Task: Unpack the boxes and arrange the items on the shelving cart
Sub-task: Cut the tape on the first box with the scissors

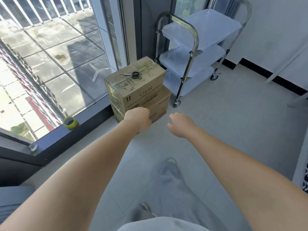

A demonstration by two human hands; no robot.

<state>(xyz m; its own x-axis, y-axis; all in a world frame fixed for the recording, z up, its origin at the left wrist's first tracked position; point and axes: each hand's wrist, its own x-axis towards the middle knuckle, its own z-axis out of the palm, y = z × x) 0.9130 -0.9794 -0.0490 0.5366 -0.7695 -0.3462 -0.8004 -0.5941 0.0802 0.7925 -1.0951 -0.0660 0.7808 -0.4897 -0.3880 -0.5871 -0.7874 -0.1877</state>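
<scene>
Two taped cardboard boxes are stacked on the floor by the window: the upper box [138, 85] marked CLEAR sits on the lower box [158, 104]. Black-handled scissors [133, 74] lie on top of the upper box. The steel shelving cart [193, 52] with three pale plastic trays stands just behind and right of the boxes. My left hand [137, 118] is stretched out in front of the lower box with its fingers curled under and nothing visible in it. My right hand [180, 125] hangs to the right of the boxes, fingers curled, holding nothing.
A roll of yellow-green tape [70, 122] lies on the dark window sill at the left. A glass window wall runs along the left. White table legs [286, 64] stand at the right by the wall. My legs and shoes are on the grey tiled floor below.
</scene>
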